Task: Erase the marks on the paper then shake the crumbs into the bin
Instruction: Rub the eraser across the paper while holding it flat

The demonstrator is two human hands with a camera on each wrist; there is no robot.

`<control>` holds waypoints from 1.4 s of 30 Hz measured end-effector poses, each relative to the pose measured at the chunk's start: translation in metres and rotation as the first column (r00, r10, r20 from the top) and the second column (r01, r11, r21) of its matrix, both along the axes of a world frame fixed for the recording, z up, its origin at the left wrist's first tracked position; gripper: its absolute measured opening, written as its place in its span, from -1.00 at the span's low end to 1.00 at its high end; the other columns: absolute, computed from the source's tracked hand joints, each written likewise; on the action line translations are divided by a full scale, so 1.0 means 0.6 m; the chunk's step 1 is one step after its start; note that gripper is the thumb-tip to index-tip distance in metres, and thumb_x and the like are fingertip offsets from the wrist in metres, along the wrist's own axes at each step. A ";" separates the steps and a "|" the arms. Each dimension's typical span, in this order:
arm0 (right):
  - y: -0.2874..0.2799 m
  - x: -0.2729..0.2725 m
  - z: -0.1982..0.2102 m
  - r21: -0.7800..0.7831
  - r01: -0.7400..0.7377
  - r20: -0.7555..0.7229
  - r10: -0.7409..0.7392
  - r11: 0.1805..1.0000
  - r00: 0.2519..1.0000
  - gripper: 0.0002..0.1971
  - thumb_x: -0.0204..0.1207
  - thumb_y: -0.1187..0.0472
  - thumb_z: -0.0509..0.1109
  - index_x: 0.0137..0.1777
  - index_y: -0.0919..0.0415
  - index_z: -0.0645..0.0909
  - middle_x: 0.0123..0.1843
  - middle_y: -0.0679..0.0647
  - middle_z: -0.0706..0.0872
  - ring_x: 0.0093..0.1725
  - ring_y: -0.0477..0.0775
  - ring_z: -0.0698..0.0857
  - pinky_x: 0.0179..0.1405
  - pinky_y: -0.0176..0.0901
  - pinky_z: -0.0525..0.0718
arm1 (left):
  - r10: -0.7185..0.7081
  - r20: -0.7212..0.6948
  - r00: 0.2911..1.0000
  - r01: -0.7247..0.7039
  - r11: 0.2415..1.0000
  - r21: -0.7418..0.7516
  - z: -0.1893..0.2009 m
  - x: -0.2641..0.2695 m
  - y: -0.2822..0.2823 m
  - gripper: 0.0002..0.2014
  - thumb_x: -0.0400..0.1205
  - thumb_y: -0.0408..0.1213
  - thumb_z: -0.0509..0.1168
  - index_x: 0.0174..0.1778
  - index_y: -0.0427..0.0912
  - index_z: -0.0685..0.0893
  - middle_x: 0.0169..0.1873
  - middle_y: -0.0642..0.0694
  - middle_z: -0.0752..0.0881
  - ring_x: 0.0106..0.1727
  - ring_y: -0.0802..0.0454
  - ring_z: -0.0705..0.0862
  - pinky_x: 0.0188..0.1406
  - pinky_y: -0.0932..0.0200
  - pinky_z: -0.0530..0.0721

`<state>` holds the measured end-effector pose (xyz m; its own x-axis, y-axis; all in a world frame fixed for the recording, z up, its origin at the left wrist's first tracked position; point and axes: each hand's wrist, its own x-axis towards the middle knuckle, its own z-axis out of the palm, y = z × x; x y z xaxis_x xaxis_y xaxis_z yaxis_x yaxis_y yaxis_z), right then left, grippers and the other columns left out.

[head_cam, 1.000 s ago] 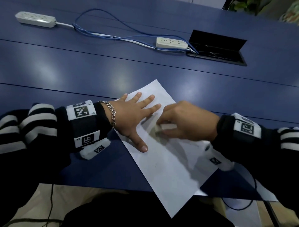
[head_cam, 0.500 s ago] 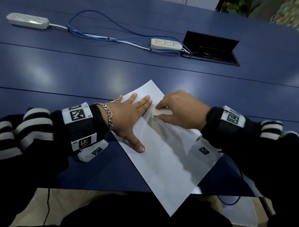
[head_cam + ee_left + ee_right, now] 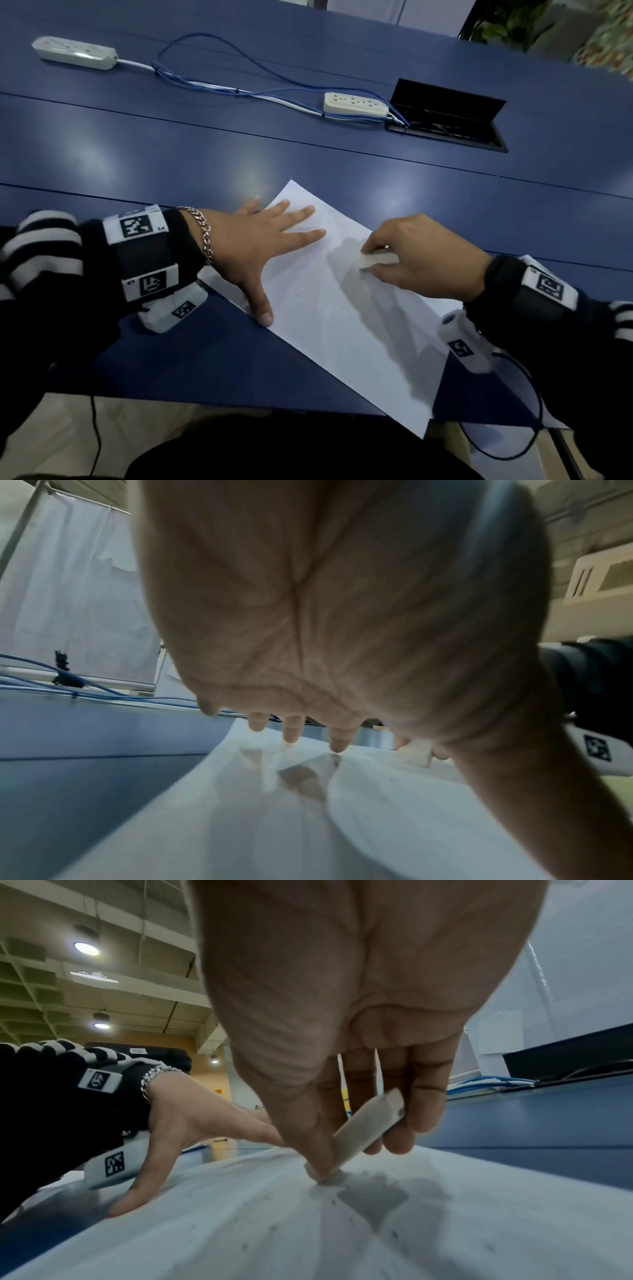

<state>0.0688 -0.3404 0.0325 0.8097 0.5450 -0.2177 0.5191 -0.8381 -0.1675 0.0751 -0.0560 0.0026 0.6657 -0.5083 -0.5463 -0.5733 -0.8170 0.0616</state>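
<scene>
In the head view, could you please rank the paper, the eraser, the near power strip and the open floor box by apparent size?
1. Paper
2. Floor box
3. Near power strip
4. Eraser, partly hidden by the right hand, though clearly smallest.

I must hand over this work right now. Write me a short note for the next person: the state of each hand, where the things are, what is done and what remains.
Left hand: open, fingers spread flat on the paper, pinning it to the blue table.
Right hand: pinches the white eraser, its tip on the sheet.
Done: erasing is under way; small crumbs lie on the paper.
Left: finish erasing, then shake the crumbs into the bin, which is not in view.
</scene>
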 end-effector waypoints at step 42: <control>0.099 -0.030 -0.012 -0.017 -0.160 0.145 0.161 0.987 0.976 -0.74 0.63 -0.05 0.32 0.00 0.14 0.68 -0.06 0.04 0.64 0.00 0.20 0.68 -0.12 -0.02 0.51 | 0.009 -0.034 0.999 -0.004 0.991 0.130 -0.003 0.008 -0.007 0.71 -0.06 0.74 0.46 0.66 0.25 -0.66 0.70 0.14 -0.63 0.78 -0.16 -0.51 0.68 -0.63 -0.27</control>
